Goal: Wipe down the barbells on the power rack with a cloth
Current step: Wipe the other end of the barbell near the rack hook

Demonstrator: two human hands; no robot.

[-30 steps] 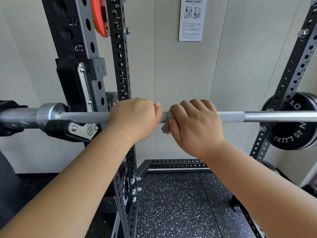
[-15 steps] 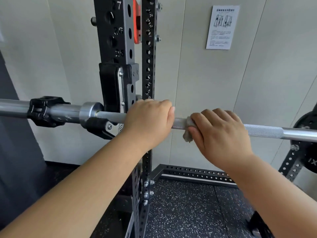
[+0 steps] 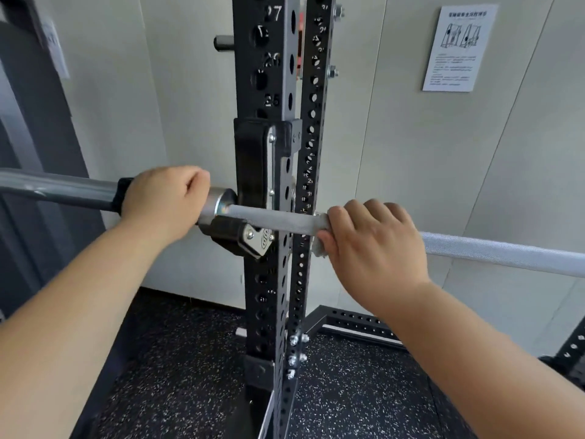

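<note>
Wiping looks mid-stroke: right hand (image 3: pixel 373 245) closed fully round the pale, nubby cloth (image 3: pixel 317 248), clamping it onto the barbell (image 3: pixel 493 252), whose knurled grey shaft rests in the J-hook (image 3: pixel 253 240). Left hand (image 3: pixel 164 198) curls tight over the smooth steel sleeve by its black collar (image 3: pixel 122 194), steadying. Next, I'd say: slide the cloth toward the J-hook, firm pressure, no snagging. Behind, the matte black, hole-punched upright (image 3: pixel 264 90).

The black rack upright (image 3: pixel 244 90) stands on the speckled floor (image 3: pixel 348 400); its steel-lined hook (image 3: pixel 240 238) carries the knurled barbell (image 3: pixel 275 218).
</note>
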